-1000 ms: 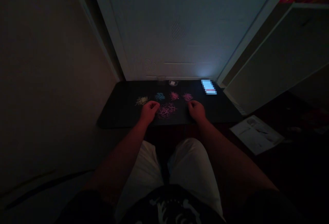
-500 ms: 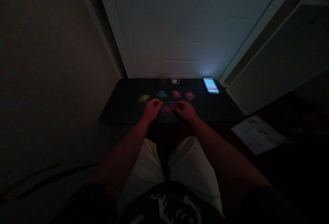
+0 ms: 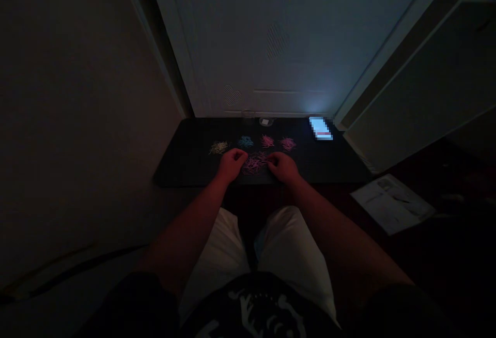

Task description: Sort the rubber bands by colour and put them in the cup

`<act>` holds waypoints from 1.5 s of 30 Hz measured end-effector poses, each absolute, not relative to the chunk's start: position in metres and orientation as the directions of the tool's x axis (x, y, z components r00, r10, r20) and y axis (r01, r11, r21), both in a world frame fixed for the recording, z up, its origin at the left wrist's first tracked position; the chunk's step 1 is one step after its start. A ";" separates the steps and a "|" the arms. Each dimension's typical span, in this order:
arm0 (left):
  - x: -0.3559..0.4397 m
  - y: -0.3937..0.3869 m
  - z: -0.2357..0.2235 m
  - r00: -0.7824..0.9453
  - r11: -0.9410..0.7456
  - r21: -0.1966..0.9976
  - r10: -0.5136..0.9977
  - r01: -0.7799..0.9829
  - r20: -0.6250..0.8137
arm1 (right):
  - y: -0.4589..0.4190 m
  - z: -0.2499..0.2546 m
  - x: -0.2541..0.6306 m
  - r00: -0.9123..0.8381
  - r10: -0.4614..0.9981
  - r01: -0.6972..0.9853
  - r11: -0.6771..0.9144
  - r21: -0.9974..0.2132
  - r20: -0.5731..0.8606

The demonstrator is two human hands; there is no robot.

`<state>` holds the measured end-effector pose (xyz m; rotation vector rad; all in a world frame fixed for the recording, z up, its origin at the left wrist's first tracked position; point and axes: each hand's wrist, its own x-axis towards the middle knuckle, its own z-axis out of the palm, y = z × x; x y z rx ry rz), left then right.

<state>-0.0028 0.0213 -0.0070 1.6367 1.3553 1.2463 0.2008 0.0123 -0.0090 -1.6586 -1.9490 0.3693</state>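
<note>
A loose heap of thin purple-pink strips [image 3: 254,163] lies on the dark mat-like board [image 3: 182,165] between my two hands. My left hand [image 3: 232,163] is at the heap's left edge, thumb and fingers pinched together. At its right edge my right hand [image 3: 282,166] has its fingers curled in a pinch touching the strips. The dim light hides what either pinch holds. Behind the hands sit smaller piles: a cream pile [image 3: 219,147] at left, a blue pile [image 3: 245,141], a bright pink pile [image 3: 267,141] and a lighter pink pile [image 3: 288,144].
A lit phone [image 3: 321,128] stands at the board's back right. Two small clear round containers, one with a white label [image 3: 266,121], stand by the white door [image 3: 232,43]. A paper sheet [image 3: 393,203] lies lower at right; walls close in on the left.
The whole view has shifted slightly, moving the scene a little rightward. My right thumb and fingers look closer together; my left hand keeps its pinch. The piles look the same.
</note>
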 end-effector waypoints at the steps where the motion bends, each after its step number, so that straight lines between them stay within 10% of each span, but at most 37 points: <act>1: -0.003 0.021 -0.007 0.008 -0.241 0.912 0.968 0.332 0.252 | 0.012 -0.009 0.201 -0.088 0.970 0.820 0.199 -0.537 0.226; 45: -0.003 0.024 -0.009 -0.050 -0.253 0.941 0.961 0.226 0.270 | 0.007 -0.008 0.204 0.018 0.935 0.657 0.257 -0.709 0.355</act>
